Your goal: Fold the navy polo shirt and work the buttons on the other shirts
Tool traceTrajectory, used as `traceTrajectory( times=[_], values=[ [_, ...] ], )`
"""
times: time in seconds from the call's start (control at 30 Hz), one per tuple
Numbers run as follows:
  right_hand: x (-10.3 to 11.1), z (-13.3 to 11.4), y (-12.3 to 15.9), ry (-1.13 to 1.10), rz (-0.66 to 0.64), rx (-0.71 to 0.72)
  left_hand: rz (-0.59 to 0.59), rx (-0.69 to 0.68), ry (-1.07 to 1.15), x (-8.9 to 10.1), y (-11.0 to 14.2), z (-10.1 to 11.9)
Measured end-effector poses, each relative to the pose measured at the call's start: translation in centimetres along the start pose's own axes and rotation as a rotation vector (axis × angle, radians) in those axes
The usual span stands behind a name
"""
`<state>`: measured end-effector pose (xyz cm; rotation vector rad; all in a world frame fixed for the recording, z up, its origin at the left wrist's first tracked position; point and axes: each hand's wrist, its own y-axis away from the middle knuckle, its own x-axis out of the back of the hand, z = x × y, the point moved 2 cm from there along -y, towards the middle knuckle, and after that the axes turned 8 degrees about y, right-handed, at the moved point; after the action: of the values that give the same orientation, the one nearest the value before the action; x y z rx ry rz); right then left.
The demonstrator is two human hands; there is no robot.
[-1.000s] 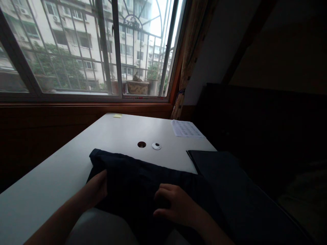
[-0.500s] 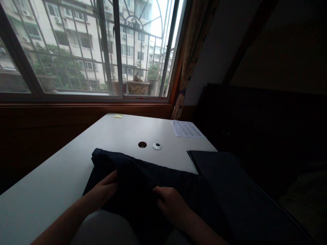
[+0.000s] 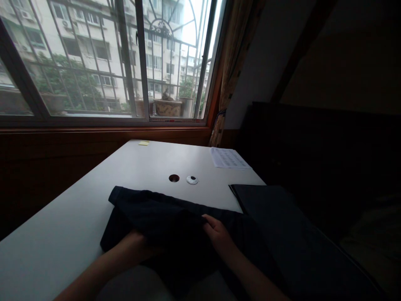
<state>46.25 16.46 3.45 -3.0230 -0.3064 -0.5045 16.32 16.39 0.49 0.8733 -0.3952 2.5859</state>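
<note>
A dark navy garment [image 3: 150, 209] lies bunched over the near edge of the white table, its exact kind hard to make out in the dim light. My left hand [image 3: 136, 247] reaches in under a raised fold of it, and the fingers are hidden by the cloth. Thumb and fingers of my right hand [image 3: 216, 235] are closed on the garment's edge, lifting it a little. To the right lies a second stretch of dark cloth [image 3: 272, 209] with a pale line along its outer edge; whether it belongs to the same garment I cannot tell.
The white table [image 3: 94, 188] reaches toward the window [image 3: 169, 62]. On it are a round cable hole [image 3: 174, 178], its white cap [image 3: 192, 180], a printed sheet [image 3: 230, 158] and a yellow sticky note [image 3: 143, 143]. A curtain [image 3: 228, 75] hangs beside the window.
My left hand has moved down and rightward, in under the cloth. My right hand has gone up and to the right, raising the garment's edge, and the fold has shifted.
</note>
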Motion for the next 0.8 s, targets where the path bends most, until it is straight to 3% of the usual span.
traceTrajectory(
  times=[0.13, 0.43, 0.53, 0.67, 0.8],
  values=[
    [0.3, 0.4, -0.4, -0.147, 0.041, -0.069, -0.099, -0.077, -0.180, 0.0, 0.1, 0.9],
    [0.5, 0.3, -0.8, -0.185, 0.026, -0.147, -0.097, -0.079, -0.299, -0.6, 0.8, 2.4],
    [0.6, 0.1, -0.8, -0.175, 0.019, -0.150, -0.200, -0.075, -0.330, -1.3, 1.1, 4.0],
    [0.8, 0.1, -0.8, -0.141, 0.032, -0.150, -0.423, -0.154, -0.383, -2.8, 1.3, 5.3],
    [0.9, 0.3, -0.9, -0.124, 0.030, -0.139, -0.430, -0.294, -0.435, -3.9, 1.3, 5.2]
  ],
)
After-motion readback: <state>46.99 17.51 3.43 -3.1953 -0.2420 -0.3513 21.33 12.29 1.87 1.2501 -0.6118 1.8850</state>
